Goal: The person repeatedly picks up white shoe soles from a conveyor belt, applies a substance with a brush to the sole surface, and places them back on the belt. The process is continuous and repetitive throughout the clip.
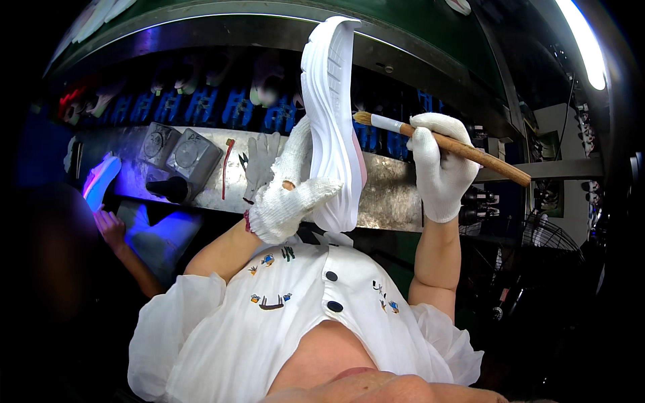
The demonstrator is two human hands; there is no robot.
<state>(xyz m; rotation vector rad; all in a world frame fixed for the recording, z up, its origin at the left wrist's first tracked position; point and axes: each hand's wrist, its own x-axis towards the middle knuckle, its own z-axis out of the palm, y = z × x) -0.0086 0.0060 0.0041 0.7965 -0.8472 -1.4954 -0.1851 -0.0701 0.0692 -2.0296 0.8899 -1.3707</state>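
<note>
In front of me stands a white shoe sole (329,121), held upright on its long axis with its wavy sidewall showing and a pink patch along its right edge. My left hand (289,195), in a white knit glove with a hole in it, is closed round the sole's lower half. My right hand (440,158), gloved in white too, pinches a paintbrush (463,149) by its wooden handle. The brush's tan bristles point left and lie close beside the sole; whether they touch it I cannot tell.
On the metal bench (390,195) lie a grey glove (262,161), a red-handled brush (228,168) and two grey box-shaped containers (193,158). Behind runs a row of blue holders (201,107). At left a co-worker's hand (111,225) holds another sole (101,180). A fan (551,238) stands at right.
</note>
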